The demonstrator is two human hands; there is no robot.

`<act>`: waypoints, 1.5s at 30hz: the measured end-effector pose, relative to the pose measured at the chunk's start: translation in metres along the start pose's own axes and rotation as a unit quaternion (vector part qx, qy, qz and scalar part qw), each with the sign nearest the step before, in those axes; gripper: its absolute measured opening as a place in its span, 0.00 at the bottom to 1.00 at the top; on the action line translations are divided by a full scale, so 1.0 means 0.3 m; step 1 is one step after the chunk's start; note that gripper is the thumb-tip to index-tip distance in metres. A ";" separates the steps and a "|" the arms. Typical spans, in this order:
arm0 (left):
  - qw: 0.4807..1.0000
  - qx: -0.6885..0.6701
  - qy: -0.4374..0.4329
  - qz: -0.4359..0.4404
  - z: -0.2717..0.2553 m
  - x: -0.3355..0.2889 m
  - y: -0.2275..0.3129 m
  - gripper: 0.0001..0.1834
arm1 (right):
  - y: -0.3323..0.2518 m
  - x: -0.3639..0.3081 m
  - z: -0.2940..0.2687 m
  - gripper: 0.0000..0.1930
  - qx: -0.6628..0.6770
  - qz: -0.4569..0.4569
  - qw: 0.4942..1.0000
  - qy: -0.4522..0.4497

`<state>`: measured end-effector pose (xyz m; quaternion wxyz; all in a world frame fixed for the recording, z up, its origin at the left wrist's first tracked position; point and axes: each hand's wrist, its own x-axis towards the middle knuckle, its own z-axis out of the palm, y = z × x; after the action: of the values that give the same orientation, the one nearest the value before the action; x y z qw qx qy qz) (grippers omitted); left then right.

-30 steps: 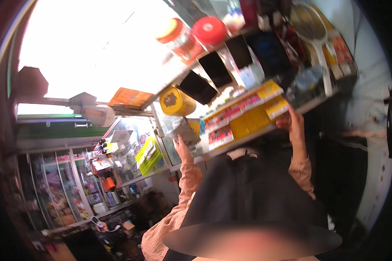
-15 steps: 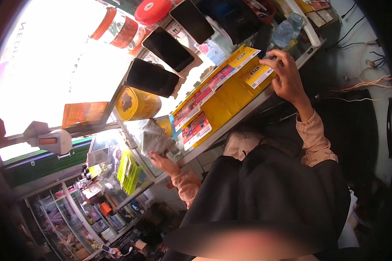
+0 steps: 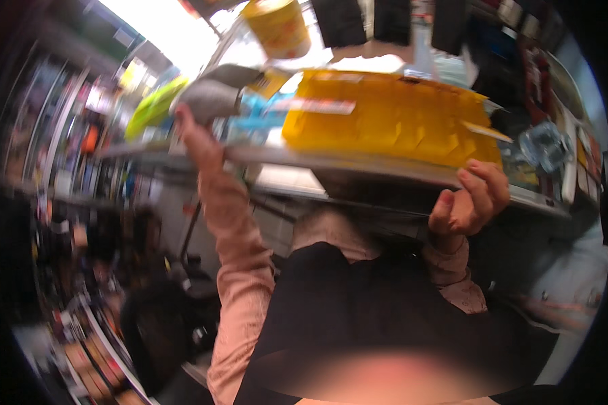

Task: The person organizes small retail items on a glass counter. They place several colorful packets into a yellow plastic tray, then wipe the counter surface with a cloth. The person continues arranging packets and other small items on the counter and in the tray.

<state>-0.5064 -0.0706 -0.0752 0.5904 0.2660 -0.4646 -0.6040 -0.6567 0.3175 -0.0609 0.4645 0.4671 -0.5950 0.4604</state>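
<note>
My left hand (image 3: pixel 196 138) reaches up to the counter edge (image 3: pixel 331 162) and touches a grey crumpled packet (image 3: pixel 209 101) lying there. My right hand (image 3: pixel 469 199) curls its fingers over the near edge of the counter, below a wide yellow box of small packets (image 3: pixel 392 125). Whether the left hand actually grips the packet is blurred. Both sleeves are pink, and a dark garment covers my chest at the bottom.
A yellow round tin (image 3: pixel 277 27) stands behind the box. Dark flat slabs (image 3: pixel 341 20) hang above. A clear crinkled plastic piece (image 3: pixel 540 145) lies at the right. A green packet (image 3: pixel 148 108) sits left of the grey one. Cluttered shop shelves (image 3: pixel 67 169) fill the left.
The view has swung down and level with the counter. My right hand dropped from the yellow box top to the counter's edge. My left hand rose to the grey packet.
</note>
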 end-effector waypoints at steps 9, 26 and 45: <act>0.984 -0.055 0.112 0.128 -0.014 0.007 0.000 0.33 | -0.497 -0.025 0.379 0.12 0.190 -0.036 0.954 -0.231; 0.988 -0.014 0.059 0.142 -0.009 0.001 0.009 0.32 | -0.467 0.133 1.005 0.09 -0.120 0.099 0.840 -0.520; 0.990 -0.105 0.003 0.095 -0.009 -0.007 0.026 0.32 | -0.536 0.329 1.014 0.10 0.154 0.258 0.947 -0.111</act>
<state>-0.5002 -0.0681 -0.0701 0.6713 0.1587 -0.4198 -0.5898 -0.5488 -0.0163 0.0105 0.1833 0.4113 -0.6650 0.5958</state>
